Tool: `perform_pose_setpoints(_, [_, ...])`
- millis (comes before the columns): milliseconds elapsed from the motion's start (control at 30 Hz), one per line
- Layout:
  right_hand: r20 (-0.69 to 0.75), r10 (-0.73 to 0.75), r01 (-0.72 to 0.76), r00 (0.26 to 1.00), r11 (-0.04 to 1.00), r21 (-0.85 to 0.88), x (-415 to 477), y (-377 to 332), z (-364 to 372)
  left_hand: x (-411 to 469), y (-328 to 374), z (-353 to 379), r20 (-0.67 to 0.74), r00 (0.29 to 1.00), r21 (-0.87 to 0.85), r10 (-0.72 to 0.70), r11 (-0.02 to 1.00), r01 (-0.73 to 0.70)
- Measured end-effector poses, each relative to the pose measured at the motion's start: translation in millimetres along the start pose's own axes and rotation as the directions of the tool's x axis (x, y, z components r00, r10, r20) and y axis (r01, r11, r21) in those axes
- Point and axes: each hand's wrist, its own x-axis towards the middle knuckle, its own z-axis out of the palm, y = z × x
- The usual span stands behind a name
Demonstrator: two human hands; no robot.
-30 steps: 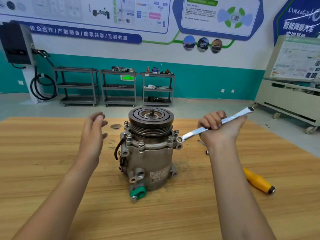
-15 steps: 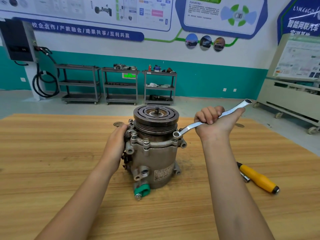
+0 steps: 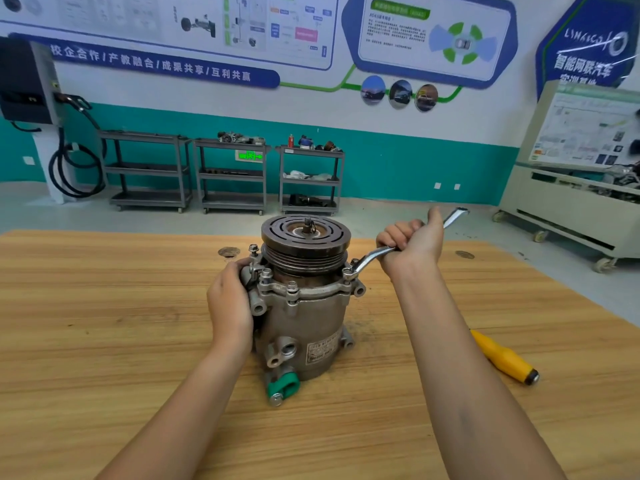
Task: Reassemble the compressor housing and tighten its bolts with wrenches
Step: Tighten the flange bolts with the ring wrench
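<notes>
The compressor (image 3: 304,317) stands upright on the wooden table (image 3: 104,341). The left hand (image 3: 230,303) grips its left side, fingers curled round the flange fittings. The right hand (image 3: 412,245) is closed round the shaft of the wrench (image 3: 370,259), whose ring end sits over a bolt (image 3: 348,273) on the right of the flange.

Hazards, as judged:
- If the ring is not fully seated, it may slip off and round the bolt head.
- A sudden slip could drive the knuckles into the pulley (image 3: 304,237).
- The compressor is steadied by hand only, so a hard pull may turn or tip it.

Legible writing: a blue wall banner (image 3: 149,64) reads "校企合作 / 产教融合 / 成果共享 / 互利共赢". A panel (image 3: 585,64) at right reads "智能网联汽车". The label (image 3: 323,349) on the compressor is too small to read.
</notes>
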Motion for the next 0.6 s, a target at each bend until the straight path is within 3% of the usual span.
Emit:
perform_pose_setpoints(267, [-0.161, -0.171, 0.196, 0.972, 0.969, 0.150, -35.0, -1.8, -38.7, -11.6, -6.2, -2.2, -0.002, 0.998, 0.021, 0.057, 0.998, -0.057])
perform_pose_setpoints(400, [-0.157, -0.226, 0.249, 0.961, 0.958, 0.143, -68.2, 22.6, -58.5, -15.3, -10.7, -5.6, 0.010, 0.986, 0.112, 0.164, 0.980, -0.164])
perform_pose_setpoints(600, [-0.147, -0.262, 0.285, 0.954, 0.943, 0.171, -68.8, 8.9, -36.3, -15.4, -11.4, -8.0, 0.038, 0.989, 0.139, 0.144, 0.979, -0.148])
